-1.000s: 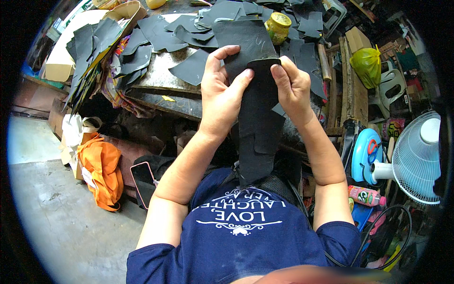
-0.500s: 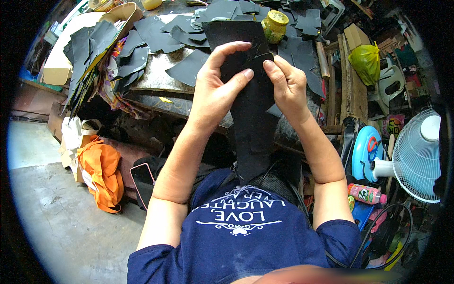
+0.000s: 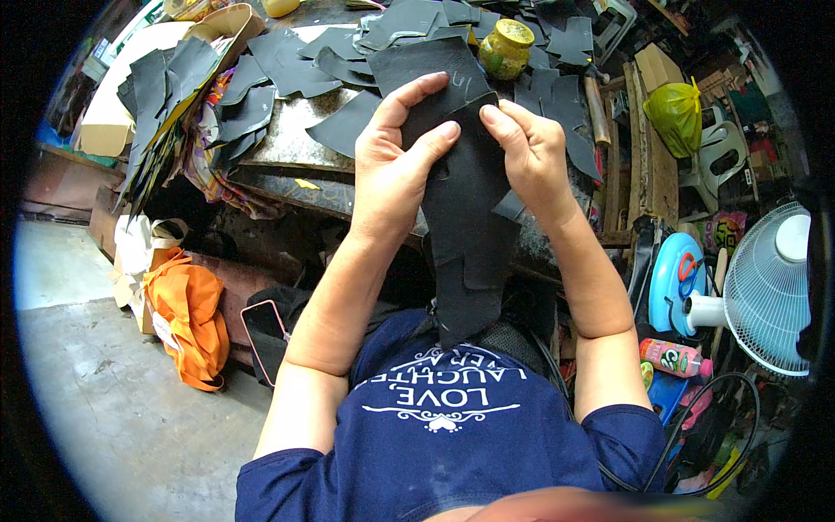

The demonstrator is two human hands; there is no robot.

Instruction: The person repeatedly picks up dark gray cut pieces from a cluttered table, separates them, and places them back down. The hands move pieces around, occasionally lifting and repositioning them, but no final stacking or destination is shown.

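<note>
Above my lap, both hands hold black sheet pieces, leather-like, joined or overlapping at a seam between my hands. The upper piece has a faint pale mark, and the long lower piece hangs down to my shirt. My left hand grips the left edge, its thumb in front and index finger curled over the upper piece. With thumb and fingertips, my right hand pinches the right corner of the seam. Beyond them, several cut black pieces lie on the worktable.
A yellow-lidded jar stands behind my hands. Stacked black pieces hang over the table's left side. An orange bag lies at the lower left. At right are a fan, a drink bottle and a yellow-green bag.
The upper piece has tilted and its pale mark now shows more clearly. My left hand has shifted slightly left, and the right hand slightly up. Both keep their hold.
</note>
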